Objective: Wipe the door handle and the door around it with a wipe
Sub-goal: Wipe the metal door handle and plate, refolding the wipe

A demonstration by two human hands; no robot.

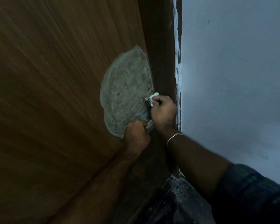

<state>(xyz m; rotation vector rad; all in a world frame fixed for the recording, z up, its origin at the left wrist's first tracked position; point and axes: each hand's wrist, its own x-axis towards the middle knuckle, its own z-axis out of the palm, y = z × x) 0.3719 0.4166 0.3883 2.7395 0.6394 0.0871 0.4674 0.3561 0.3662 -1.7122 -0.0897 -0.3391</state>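
A brown wooden door (55,94) fills the left of the view, with a pale grey-green scuffed patch (126,91) near its right edge. A metal handle or latch (148,113) sits at the patch's lower right, mostly hidden by my hands. My right hand (163,113) pinches a crumpled white wipe (153,98) against the top of the metal handle. My left hand (137,135) grips the lower end of the handle, fingers curled round it.
A dark brown door frame (160,54) runs beside the door. To its right stands a blue-grey wall (233,78) with chipped paint along the edge. Dark speckled floor (176,199) shows at the bottom. My right wrist wears a thin bangle (173,137).
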